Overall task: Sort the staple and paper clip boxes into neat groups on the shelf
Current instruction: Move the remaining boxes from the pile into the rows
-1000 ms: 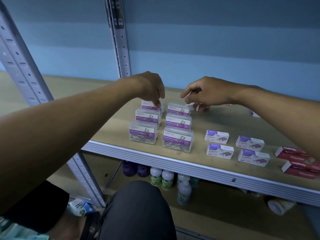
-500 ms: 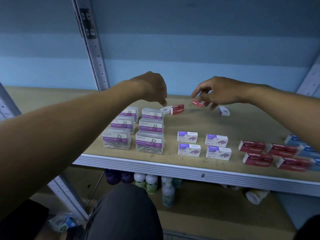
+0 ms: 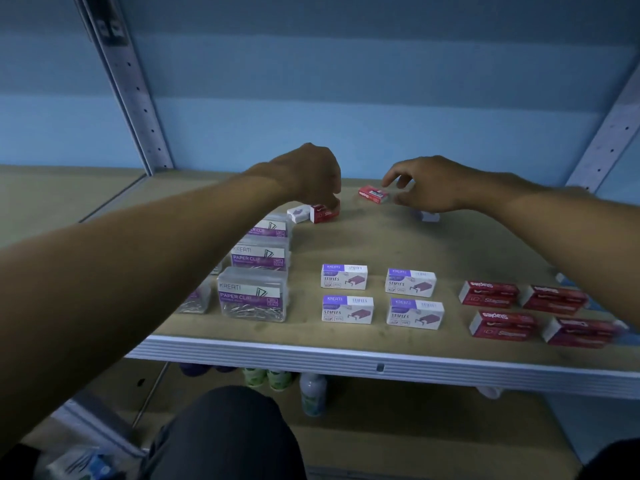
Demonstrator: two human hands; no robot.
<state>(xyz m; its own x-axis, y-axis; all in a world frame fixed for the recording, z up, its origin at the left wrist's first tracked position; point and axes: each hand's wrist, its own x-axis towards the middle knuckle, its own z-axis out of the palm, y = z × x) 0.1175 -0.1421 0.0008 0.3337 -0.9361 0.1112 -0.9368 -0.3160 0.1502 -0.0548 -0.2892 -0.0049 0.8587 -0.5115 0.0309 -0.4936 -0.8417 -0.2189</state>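
Wooden shelf point(image 3: 311, 341) holds clear paper clip boxes point(image 3: 252, 296) at left. Left hand point(image 3: 311, 178) pinches a red staple box point(image 3: 323, 213) beside a white one point(image 3: 298, 213); a clumsy lift could knock it. Right hand point(image 3: 433, 185), fingers loosely spread, nears another red box point(image 3: 373, 195).

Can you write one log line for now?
left hand touches red staple box | right hand open beside loose red box
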